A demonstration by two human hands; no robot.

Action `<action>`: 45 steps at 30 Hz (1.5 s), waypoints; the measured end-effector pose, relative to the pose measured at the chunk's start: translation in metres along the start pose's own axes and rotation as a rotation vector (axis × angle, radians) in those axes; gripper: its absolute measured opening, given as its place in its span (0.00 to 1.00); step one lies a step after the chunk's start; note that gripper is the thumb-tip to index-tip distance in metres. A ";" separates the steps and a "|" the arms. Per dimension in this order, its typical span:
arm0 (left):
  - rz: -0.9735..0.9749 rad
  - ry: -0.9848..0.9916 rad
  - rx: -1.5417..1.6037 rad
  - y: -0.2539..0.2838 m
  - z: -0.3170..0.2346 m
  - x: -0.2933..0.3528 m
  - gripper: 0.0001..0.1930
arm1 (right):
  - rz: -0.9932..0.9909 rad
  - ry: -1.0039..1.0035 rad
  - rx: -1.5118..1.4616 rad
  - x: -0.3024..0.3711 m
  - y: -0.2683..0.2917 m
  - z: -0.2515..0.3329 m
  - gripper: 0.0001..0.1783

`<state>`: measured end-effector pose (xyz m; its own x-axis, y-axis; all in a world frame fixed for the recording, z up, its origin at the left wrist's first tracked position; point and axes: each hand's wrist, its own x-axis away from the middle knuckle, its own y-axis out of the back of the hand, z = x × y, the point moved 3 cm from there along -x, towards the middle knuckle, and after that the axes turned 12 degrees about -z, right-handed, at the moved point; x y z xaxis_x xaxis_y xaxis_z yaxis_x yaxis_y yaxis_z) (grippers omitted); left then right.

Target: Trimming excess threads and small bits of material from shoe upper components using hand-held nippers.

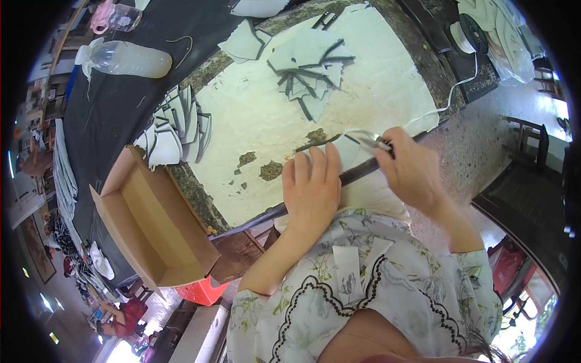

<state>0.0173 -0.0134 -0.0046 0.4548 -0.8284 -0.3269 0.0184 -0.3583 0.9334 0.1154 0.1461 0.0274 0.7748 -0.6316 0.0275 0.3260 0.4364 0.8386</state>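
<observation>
My left hand (313,192) lies flat near the table's front edge, fingers stretched out over a pale, dark-edged cut piece (347,151). To its right, my right hand (417,169) is closed around a small tool (384,144) with a dark handle and a shiny metal part. The tool's working end is too small to make out beside the piece. A thin white cord (458,82) runs from a spool (465,36) at the far right toward my right hand. Beyond my hands lies a loose heap of similar pale pieces (311,57).
The worn white sheet (242,109) covers the tabletop. More pieces (175,130) stand stacked at its left edge, beside an open cardboard box (151,221). A cloudy plastic bottle (124,58) and a pink-handled cup (115,17) rest on black cloth. Someone in red (124,317) is in the background.
</observation>
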 end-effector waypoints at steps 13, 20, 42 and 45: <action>-0.006 -0.009 -0.019 -0.002 -0.004 0.000 0.30 | -0.079 0.088 0.084 -0.002 -0.045 0.005 0.13; -0.104 0.026 0.153 0.000 0.001 -0.006 0.27 | -0.269 -0.016 -0.114 -0.014 -0.017 -0.003 0.15; -0.710 -0.037 0.027 0.068 0.100 -0.048 0.10 | 0.219 0.078 -0.820 -0.045 -0.040 0.061 0.05; -0.498 0.018 0.289 0.028 0.062 -0.034 0.11 | 0.090 -0.094 -0.913 -0.046 -0.042 0.065 0.07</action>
<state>-0.0531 -0.0223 0.0234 0.4689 -0.5228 -0.7119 -0.0089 -0.8087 0.5881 0.0307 0.1151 0.0263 0.7838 -0.6028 0.1494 0.5984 0.7974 0.0778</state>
